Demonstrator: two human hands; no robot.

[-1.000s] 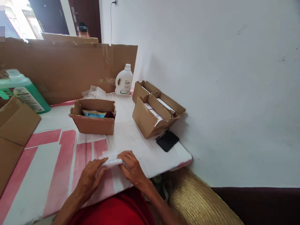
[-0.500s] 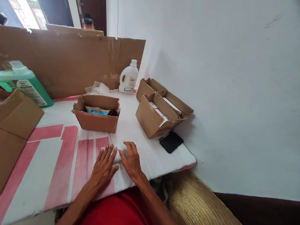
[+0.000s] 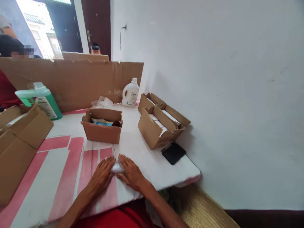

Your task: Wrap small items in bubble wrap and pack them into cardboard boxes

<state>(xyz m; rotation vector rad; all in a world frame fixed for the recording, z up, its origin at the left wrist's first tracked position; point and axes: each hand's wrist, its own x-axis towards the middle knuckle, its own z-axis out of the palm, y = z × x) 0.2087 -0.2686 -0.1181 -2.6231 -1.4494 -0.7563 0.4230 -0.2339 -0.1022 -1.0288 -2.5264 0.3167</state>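
A small bundle of clear bubble wrap point(image 3: 117, 167) lies on the cloth near the table's front edge. My left hand point(image 3: 104, 171) grips its left side, fingers bent over the wrap. From the right, my right hand point(image 3: 130, 171) clasps the other side with its thumb low and fingers over the top. What the wrap contains, if anything, I cannot make out. Just beyond my hands stands a small open cardboard box point(image 3: 102, 133) with a blue packet point(image 3: 102, 122) and a dark red item inside.
Cardboard boxes point(image 3: 152, 134) with white cartons stand by the wall, near a black flat case point(image 3: 174, 153). At left are a larger carton point(image 3: 21, 152) and a green liquid bottle point(image 3: 47, 103). A white jug point(image 3: 131, 92) stands before the cardboard screen point(image 3: 83, 76). People are beyond it.
My hands have closed in on the bubble wrap from both sides; before, they lay flatter and farther apart. The camera has tilted up, so the table things sit lower in view.
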